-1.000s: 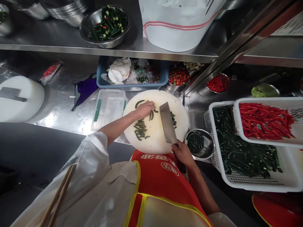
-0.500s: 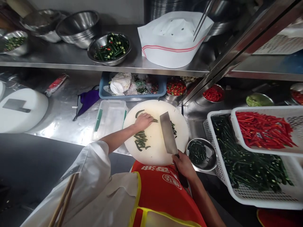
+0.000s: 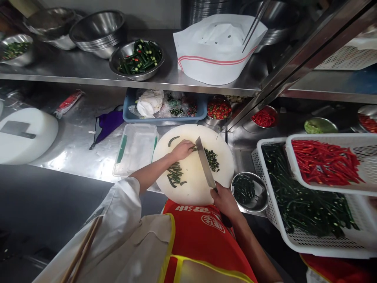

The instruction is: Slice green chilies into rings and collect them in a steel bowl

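Note:
On the round white cutting board (image 3: 191,186), my left hand (image 3: 182,149) presses down on green chili peppers (image 3: 194,149), its fingers curled over them just left of the blade. The cleaver (image 3: 205,163) is gripped by its handle in my right hand (image 3: 226,201), edge at the tips of the peppers. A pile of chopped green pepper (image 3: 211,159) lies right of the blade. Several whole peppers (image 3: 174,175) rest at the lower left of the board, and a single curved pepper (image 3: 173,140) lies above my left wrist.
A steel bowl (image 3: 266,200) with dark green pieces stands right of the board, beside white baskets of green stems (image 3: 312,212) and red chilies (image 3: 326,163). A clear plastic box (image 3: 135,147) sits at left. Behind are a blue tray (image 3: 165,120) and a steel shelf (image 3: 88,70).
The cleaver has moved slightly left, against the peppers, and its blade has turned more upright. My left hand has shifted right with the peppers. More of the chopped pile shows.

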Demonstrator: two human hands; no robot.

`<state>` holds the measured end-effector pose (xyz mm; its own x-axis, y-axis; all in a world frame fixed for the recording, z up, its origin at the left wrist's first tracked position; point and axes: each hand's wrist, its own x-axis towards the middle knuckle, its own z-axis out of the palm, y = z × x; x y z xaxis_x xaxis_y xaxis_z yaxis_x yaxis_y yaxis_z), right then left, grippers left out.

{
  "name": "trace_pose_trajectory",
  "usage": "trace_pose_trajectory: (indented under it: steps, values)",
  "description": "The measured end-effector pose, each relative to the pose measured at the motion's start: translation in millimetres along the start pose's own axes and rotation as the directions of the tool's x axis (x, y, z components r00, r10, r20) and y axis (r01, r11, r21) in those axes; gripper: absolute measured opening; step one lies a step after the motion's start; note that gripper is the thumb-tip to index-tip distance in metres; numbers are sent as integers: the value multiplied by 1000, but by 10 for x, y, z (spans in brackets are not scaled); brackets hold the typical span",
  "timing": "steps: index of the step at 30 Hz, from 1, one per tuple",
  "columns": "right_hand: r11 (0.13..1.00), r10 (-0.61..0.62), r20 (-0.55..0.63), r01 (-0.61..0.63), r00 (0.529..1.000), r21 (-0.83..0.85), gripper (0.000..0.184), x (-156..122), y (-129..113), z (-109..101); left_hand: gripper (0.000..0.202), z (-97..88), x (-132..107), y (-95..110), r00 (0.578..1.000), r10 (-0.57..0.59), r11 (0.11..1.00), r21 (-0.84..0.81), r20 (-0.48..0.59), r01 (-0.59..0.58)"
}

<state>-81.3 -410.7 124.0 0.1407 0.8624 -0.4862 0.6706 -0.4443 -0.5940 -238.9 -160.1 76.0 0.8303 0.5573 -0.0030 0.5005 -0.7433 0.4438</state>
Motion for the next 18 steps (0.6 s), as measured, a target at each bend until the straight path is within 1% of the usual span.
trace_pose_trajectory:
  steps: [4, 7, 10, 12, 15, 18]
  values:
    - [1000, 15, 13, -15, 1000, 18, 30, -17, 0, -7, 27, 30, -57, -79, 998, 25, 999, -34, -55, -27]
    - [1000, 9, -1, -9, 1000, -4, 31, -23, -6, 7, 23, 24, -93, -125, 993, 90, 996, -20, -76, -92]
    - [999, 13, -13, -14, 1000, -52, 34, -15, -41, 17, 19, 1, -82, -123, 982, 189, 982, -14, -30, -189]
    - [996, 13, -13, -14, 1000, -86, 35, -17, -74, 9, 20, -14, -57, -109, 973, 232, 973, -15, 3, -232]
    - [993, -16, -13, 14, 1000, -119, 34, -52, -113, -33, 22, -20, -23, -101, 966, 257, 966, -31, 22, -256]
    - [991, -20, 4, 20, 1000, -129, 28, -100, -134, -99, 24, -7, -14, -115, 962, 273, 961, -63, 25, -271]
